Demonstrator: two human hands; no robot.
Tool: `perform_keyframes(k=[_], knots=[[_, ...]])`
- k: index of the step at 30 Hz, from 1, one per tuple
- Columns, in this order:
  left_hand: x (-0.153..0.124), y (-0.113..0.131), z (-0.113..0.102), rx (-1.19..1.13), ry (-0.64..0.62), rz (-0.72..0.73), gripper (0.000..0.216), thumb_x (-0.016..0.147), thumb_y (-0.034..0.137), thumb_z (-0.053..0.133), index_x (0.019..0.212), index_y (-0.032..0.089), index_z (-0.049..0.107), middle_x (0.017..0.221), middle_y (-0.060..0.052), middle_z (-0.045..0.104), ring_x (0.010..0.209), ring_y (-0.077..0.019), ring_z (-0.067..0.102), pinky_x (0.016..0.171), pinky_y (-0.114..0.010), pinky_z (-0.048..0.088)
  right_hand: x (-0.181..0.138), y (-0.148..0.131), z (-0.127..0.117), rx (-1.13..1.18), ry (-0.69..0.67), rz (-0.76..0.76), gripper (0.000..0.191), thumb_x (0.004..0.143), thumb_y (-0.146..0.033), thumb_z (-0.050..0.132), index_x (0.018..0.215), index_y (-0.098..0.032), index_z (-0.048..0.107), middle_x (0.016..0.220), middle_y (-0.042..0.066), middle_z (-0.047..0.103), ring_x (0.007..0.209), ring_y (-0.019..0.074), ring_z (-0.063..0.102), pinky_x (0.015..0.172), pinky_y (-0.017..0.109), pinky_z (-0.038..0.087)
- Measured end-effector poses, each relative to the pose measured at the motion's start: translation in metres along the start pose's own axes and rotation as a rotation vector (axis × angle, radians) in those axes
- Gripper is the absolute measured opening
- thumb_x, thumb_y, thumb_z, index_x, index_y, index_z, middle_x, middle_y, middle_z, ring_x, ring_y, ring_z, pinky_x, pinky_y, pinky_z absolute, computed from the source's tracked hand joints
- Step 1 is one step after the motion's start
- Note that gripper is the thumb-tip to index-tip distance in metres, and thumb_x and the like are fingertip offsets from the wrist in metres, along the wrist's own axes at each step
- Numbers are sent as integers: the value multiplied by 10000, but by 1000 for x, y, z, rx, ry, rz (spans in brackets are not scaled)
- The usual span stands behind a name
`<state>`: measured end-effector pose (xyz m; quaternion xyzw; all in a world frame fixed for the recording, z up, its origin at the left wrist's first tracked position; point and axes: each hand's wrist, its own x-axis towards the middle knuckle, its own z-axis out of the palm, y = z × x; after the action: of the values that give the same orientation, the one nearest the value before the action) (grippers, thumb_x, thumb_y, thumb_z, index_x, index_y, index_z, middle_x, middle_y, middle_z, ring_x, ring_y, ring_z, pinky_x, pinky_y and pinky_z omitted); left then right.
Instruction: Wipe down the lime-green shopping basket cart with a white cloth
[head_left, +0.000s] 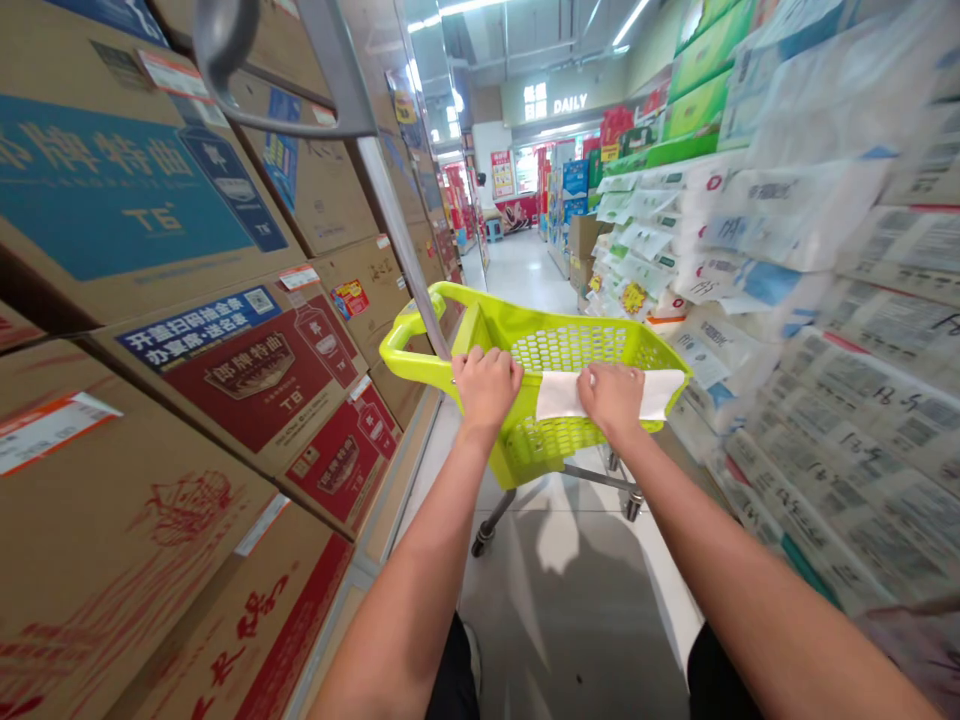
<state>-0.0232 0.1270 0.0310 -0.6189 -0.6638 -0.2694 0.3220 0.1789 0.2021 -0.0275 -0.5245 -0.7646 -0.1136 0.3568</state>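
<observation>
A lime-green shopping cart (525, 440) with a perforated plastic basket stands in the aisle before me, on grey legs with small wheels. My left hand (486, 385) is closed over its near rim, close to the left corner. Further right on the same rim, my right hand (611, 398) is wrapped over a white strip of cloth or paper (559, 396) that covers the rim. Just beyond my left hand a metal pole (401, 235) slants up to a large grey plastic handle (330, 70). The part of the basket floor that shows looks bare.
Stacked cardboard cartons (277, 370) line the left side, close to the cart. Plastic-wrapped tissue packs (750, 290) are piled along the right. The tiled aisle floor (525, 262) runs ahead, with a blue stool (494, 229) and a person farther off.
</observation>
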Motion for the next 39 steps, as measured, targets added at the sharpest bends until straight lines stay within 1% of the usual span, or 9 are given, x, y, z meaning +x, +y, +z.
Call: perform_keyframes(k=[6,10,14,17,27,30,33,36,39], knots=[[-6,-2,-1,-10,55,61,257,1021,283,512,790,239,617,872,-69,754,937,-279,611,864,-505,297,-2,-71,-6,156,-25,-190,396,1114,-414,351,1051,-202,680,1040,104,757,1008,273,602,880,385,289],[-9,-20,-7,-31,47,82,254,1007,293,520,766,238,581,857,-63,744,924,-268,620,865,-499,292,-2,-36,-4,103,-69,-281,422,1122,-416,334,981,-207,672,967,85,746,934,255,607,823,377,278],[-8,-31,-12,-25,27,65,255,993,290,516,748,236,559,840,-56,736,912,-261,623,849,-495,295,-5,20,1,-58,-29,-188,407,1086,-378,372,862,-193,657,861,102,723,858,256,585,795,390,255],[-6,-26,-15,-38,11,15,231,918,351,615,725,237,556,829,-56,738,911,-271,618,846,-505,298,-8,28,2,-94,-9,-124,378,1065,-352,390,858,-187,660,882,109,728,883,265,579,803,397,251],[-6,-14,-10,-72,31,-40,234,905,339,612,695,236,595,813,-64,749,911,-279,620,868,-515,301,-24,-74,-14,79,-22,-248,474,1079,-477,398,1351,-157,617,1220,161,719,1132,313,576,1037,448,277],[-7,-21,-9,-43,40,-22,252,954,297,557,715,236,606,813,-64,747,913,-273,618,866,-509,299,-17,-51,-18,62,-132,-284,445,1089,-486,370,1186,-189,687,1117,130,748,1064,293,616,924,405,319],[-7,-27,-10,-23,29,-11,258,975,303,546,733,237,606,829,-69,749,921,-275,613,854,-506,298,-6,-3,-17,-37,-200,-133,517,1101,-452,303,958,-182,721,982,136,764,942,275,650,824,390,315],[-7,-26,-11,-26,16,-5,248,977,307,551,746,238,607,851,-71,754,928,-277,611,854,-503,297,-1,35,-12,-119,-182,18,519,1083,-409,315,938,-150,740,942,172,767,897,284,653,788,394,307],[-9,-18,-10,-39,25,-26,241,952,330,583,731,237,600,833,-67,746,916,-278,611,845,-501,297,-7,37,-8,-118,-92,33,466,1067,-357,337,958,-139,734,983,176,768,940,307,633,835,417,311]])
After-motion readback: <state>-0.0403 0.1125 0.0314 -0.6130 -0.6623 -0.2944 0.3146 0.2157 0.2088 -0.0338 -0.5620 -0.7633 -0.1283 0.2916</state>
